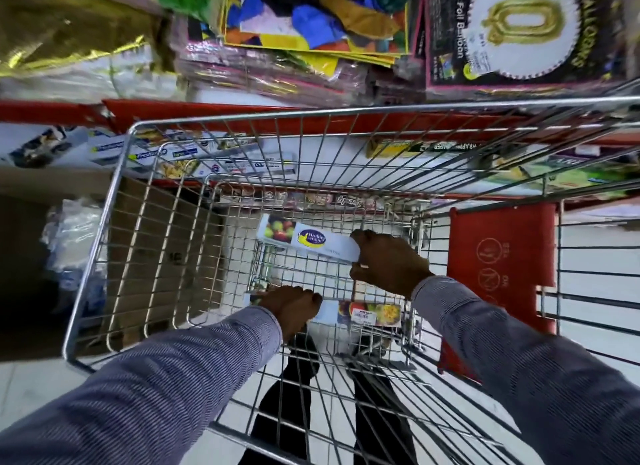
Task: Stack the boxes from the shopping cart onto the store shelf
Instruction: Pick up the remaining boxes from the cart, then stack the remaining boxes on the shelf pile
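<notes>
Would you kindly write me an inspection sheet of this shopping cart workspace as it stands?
Surface: wire cart, its mesh floor mostly bare.
Job's things: far box and near box, both in the cart; similar boxes lie on the shelf.
Clutter: nothing seen in the cart.
Grippers: right hand grips the far box's end; left hand closes on the near box.
Cables: nothing seen.
Surroundings: balloon packs above, red child-seat flap at right, cardboard carton outside at left.

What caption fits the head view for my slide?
Both hands reach into the wire shopping cart: right hand grips a long white box, left hand grips another box.
</notes>
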`<action>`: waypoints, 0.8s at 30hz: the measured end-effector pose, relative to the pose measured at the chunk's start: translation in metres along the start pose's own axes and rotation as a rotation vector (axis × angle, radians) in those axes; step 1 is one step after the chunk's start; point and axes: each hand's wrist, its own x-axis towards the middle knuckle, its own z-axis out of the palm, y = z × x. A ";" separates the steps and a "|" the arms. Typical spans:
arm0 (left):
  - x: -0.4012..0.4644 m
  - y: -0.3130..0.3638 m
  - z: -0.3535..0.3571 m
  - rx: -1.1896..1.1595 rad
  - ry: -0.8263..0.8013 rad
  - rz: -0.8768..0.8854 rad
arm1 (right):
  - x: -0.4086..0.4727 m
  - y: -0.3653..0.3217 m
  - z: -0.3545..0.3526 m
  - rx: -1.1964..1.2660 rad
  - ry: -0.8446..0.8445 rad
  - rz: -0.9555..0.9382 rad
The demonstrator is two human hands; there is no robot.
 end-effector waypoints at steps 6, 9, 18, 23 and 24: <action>-0.018 0.001 -0.045 -0.067 0.039 -0.054 | -0.017 -0.013 -0.070 -0.079 0.257 -0.135; -0.049 -0.003 -0.081 -0.058 0.130 -0.069 | -0.031 -0.027 -0.123 -0.096 0.363 -0.158; -0.190 0.016 -0.238 -0.051 0.800 -0.178 | -0.088 -0.080 -0.334 -0.218 0.635 -0.240; -0.263 0.039 -0.345 -0.036 1.081 -0.230 | -0.130 -0.107 -0.449 -0.298 0.770 -0.254; -0.275 0.043 -0.361 -0.056 1.111 -0.230 | -0.136 -0.109 -0.465 -0.310 0.794 -0.267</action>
